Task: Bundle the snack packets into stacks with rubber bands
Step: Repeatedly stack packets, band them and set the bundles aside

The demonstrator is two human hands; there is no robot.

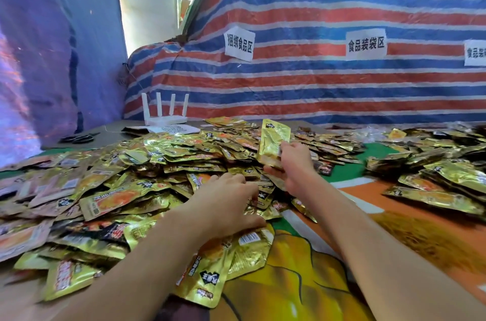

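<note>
The person is gathering packets for a stack, and by my judgement the banding is not yet starting. The right hand (294,165) is gripping a gold packet (274,143), thumb and fingers curled round its lower end, holding it upright above the heap of snack packets (126,176). Whether more packets are sitting behind it I cannot tell. The left hand (228,199) is lying palm down on the heap's near edge, fingers bent over loose packets and thumb spread, and whether it is gripping 1 is not showing. The packets are flat, rectangular foil pouches, glossy and crinkled, gold with orange and black print, lying over each other in slack layers. The next move is probably calling for squaring another pouch against the held packet, edges aligned, before a rubber band goes on. No band is discernible. A second pile (434,176) is lying well apart on the printed cloth (289,281).
</note>
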